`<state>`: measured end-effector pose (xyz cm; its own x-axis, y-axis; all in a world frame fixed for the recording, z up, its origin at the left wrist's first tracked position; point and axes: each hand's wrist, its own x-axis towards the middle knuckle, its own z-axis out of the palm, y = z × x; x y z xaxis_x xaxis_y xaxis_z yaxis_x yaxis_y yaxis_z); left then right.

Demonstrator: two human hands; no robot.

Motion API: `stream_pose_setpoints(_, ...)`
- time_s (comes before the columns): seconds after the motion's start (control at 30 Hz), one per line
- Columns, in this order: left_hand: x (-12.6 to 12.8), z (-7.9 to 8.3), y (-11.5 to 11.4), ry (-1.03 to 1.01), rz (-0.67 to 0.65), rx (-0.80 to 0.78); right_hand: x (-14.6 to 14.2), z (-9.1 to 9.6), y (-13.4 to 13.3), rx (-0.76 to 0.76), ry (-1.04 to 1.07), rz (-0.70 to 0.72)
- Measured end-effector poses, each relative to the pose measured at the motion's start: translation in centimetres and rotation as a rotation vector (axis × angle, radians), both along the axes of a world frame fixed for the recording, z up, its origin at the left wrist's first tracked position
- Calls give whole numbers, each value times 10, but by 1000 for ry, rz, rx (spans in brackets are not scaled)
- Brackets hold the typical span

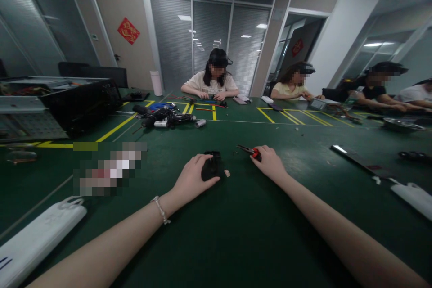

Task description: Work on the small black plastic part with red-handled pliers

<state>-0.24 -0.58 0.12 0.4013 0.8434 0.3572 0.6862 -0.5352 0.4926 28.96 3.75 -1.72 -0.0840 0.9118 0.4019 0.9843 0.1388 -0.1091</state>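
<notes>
My left hand (193, 175) curls its thumb and fingers around a small black part (211, 167) that rests on the green table. The exact kind of this part is too dark to make out. To its right, my right hand (269, 162) is closed around the red handles of a pair of pliers (249, 150), whose metal jaws point left. A small pale fragment (227, 173) lies between the hands, near the black part. Tiny bits (235, 153) sit just below the plier jaws.
A computer case (81, 108) stands at the left. Black cables and motor-like parts (168, 116) are piled ahead. White power strips (43, 234) lie at both sides, and a dark flat bar (361, 162) is at right. Several people sit across the table (249, 234).
</notes>
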Motion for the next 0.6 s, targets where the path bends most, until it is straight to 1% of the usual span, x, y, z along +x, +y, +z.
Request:
stream_pose_setpoints(0.13,-15,0,14,-7,212,95,1,-2,1,8,6,17)
stream_pose_setpoints(0.23,-35,-1,30,26,321,69,1,-2,1,16,-9,23)
stream_pose_setpoints(0.3,-47,-2,39,48,328,10,1,-2,0,19,-24,22)
stream_pose_setpoints(0.37,-56,-5,46,68,286,-30,0,-2,0,22,-36,23)
stream_pose_setpoints(0.47,-63,-9,52,91,235,-33,0,-1,-1,23,-42,31)
stream_pose_setpoints(0.6,-69,-12,57,94,199,-29,-1,0,-1,26,-46,28)
